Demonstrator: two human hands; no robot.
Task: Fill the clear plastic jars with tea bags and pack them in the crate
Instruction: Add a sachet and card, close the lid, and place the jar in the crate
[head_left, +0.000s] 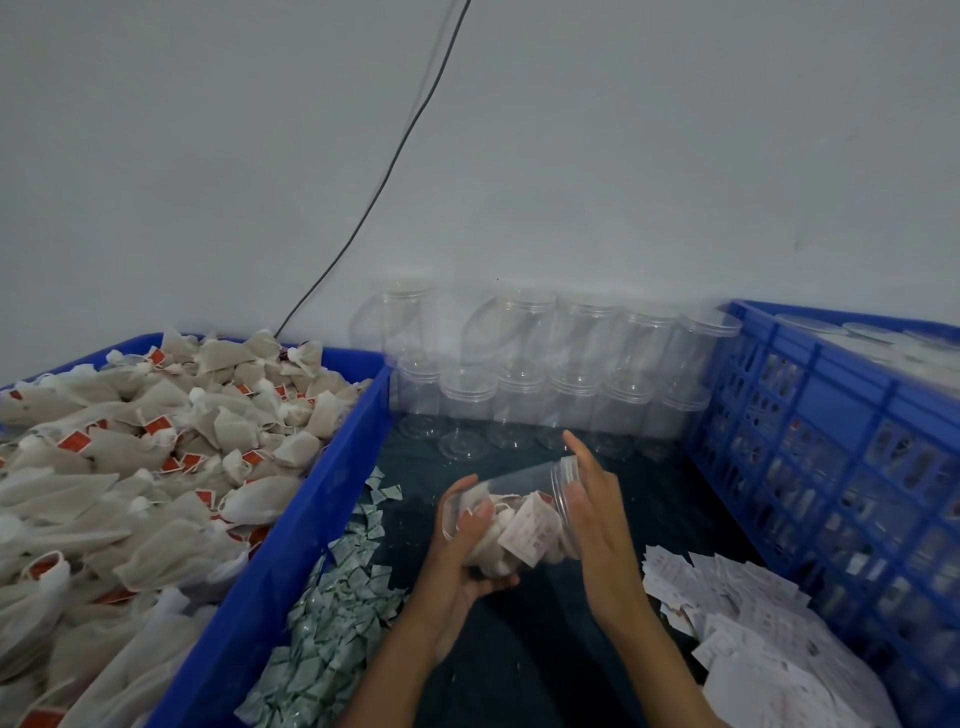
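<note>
While the left hand (467, 545) cradles the tilted, part-filled jar (514, 514) just left of the crate (831, 431), the right hand (597, 499), fingers straight, touches its mouth; filling seems underway, capping probably follows

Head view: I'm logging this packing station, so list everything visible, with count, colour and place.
tea bags: heaped, off-white with red tags, in the left tub
tub: one, blue, left
empty jars: about a dozen, clear, stacked against the wall
held jar: one, clear, tilted, partly filled, centre
crate: one, blue, right
small sachets: many, white-green, beside the tub
paper slips: many, white, lower right
cable: one, black, on the wall
left hand: grips the jar's base
right hand: fingers straight at the jar's mouth
</note>
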